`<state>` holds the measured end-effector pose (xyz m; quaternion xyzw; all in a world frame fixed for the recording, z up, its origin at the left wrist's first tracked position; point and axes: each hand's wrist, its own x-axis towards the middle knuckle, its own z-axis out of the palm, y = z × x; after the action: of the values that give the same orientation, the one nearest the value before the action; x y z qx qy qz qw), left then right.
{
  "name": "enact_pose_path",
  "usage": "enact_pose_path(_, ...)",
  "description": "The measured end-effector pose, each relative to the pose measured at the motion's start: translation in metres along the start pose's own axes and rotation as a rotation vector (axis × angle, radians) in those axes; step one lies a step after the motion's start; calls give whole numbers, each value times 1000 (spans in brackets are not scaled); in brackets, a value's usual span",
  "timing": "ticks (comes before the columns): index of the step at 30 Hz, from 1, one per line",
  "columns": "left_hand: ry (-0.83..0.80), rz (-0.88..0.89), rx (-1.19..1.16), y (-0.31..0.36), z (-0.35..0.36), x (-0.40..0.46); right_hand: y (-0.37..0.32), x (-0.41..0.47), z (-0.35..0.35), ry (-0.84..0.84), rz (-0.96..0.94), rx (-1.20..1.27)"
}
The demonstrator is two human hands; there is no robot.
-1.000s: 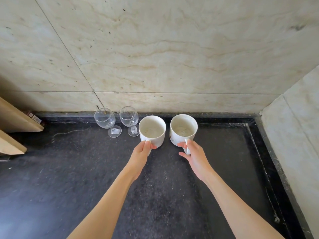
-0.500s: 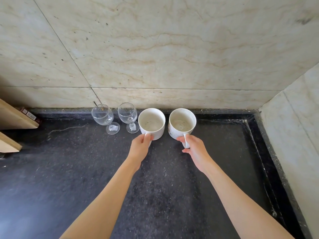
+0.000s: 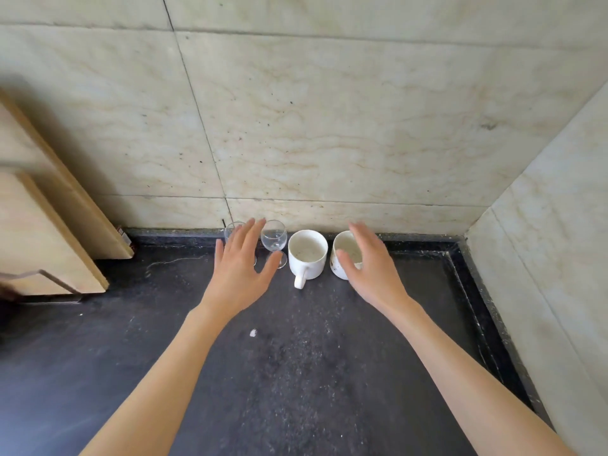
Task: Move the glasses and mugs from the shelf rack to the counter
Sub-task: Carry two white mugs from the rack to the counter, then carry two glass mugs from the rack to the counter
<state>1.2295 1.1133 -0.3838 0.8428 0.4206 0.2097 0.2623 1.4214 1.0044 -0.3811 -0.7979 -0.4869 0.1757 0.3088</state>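
Two white mugs stand side by side on the dark counter (image 3: 296, 373) against the back wall. The left mug (image 3: 307, 253) shows its handle toward me. The right mug (image 3: 342, 258) is half covered by my right hand (image 3: 371, 271), which hovers open over it with fingers spread. Left of the mugs stand two clear stemmed glasses. The right glass (image 3: 273, 240) is in plain sight. The left glass (image 3: 231, 230) is mostly hidden behind my left hand (image 3: 241, 268), which is open and holds nothing.
A wooden shelf rack (image 3: 49, 225) stands at the left edge, blurred. Marble tile walls close the back and the right side. A raised dark rim (image 3: 473, 291) runs along the counter's right edge. A small white speck (image 3: 252, 333) lies mid-counter.
Both hands have let go of the mug handles and lifted away, fingers spread. The mugs stay on the counter. The view has tilted up, and more of the rack shows.
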Motion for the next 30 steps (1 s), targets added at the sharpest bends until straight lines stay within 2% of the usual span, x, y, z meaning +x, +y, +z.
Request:
enact_pose_path(3, 62, 70, 209, 10, -39, -13, -47, -11, -16, 32, -198, -235)
enact_pose_path(5, 121, 98, 304, 17, -64, -26, -75, -20, -24, 48, -272, -298)
enact_pose_path(8, 228, 43, 368, 22, -100, -56, -111, -35, -25, 93, -394, -352)
enact_pose_path(12, 338, -96, 459, 18, -133, -115, -147, -56, -12, 88, -535, -436)
enact_pose_path(17, 450, -326, 529, 17, -151, -213, -176, -108, 13, -41, -712, -456)
enact_pose_path(22, 486, -570, 636, 22, -159, -324, -210, -168, 44, -125, -941, -404)
enact_pose_path(30, 679, -901, 719, 40, -209, -512, -295, -306, 95, -224, -1289, -251)
